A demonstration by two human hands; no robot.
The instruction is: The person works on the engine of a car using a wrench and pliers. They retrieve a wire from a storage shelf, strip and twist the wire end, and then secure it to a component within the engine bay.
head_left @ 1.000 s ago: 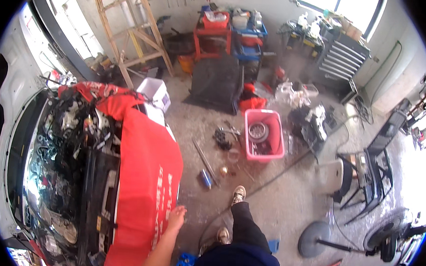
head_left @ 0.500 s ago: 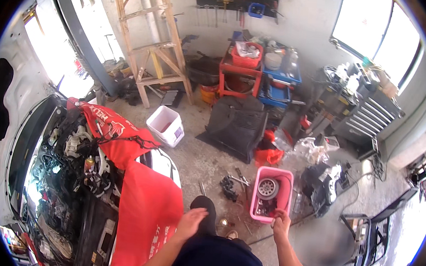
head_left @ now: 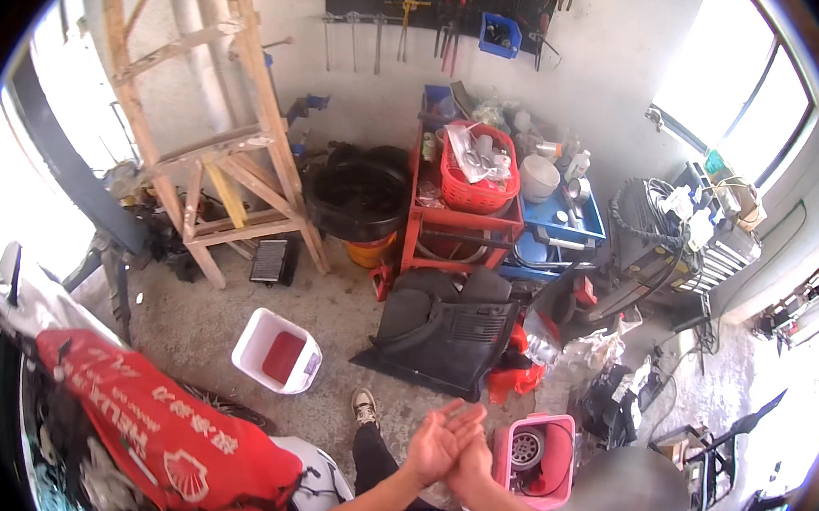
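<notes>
My left hand point(head_left: 438, 442) is in front of my body with its palm turned up and fingers stretched out. Against its right side rests my right hand point(head_left: 474, 459), its fingers partly hidden where the two meet. No object shows in either hand. Just right of them stands a pink bin point(head_left: 502, 457) with a round silver wheel-like part point(head_left: 526, 446) inside. Beyond the hands lies a black plastic panel point(head_left: 441, 343) on the floor.
A white bucket point(head_left: 302, 367) stands left of my foot. A red cover point(head_left: 160, 428) drapes over the car at left. Further back are a wooden ladder point(head_left: 174, 158), a red cart point(head_left: 459, 226), a blue cart point(head_left: 573, 231) and a wall tool board point(head_left: 398, 8). A dark chair frame point(head_left: 714, 448) stands right.
My hands have come together, the right one leaving the pink bin's near rim. The view has shifted away from the engine bay toward the carts and tool wall.
</notes>
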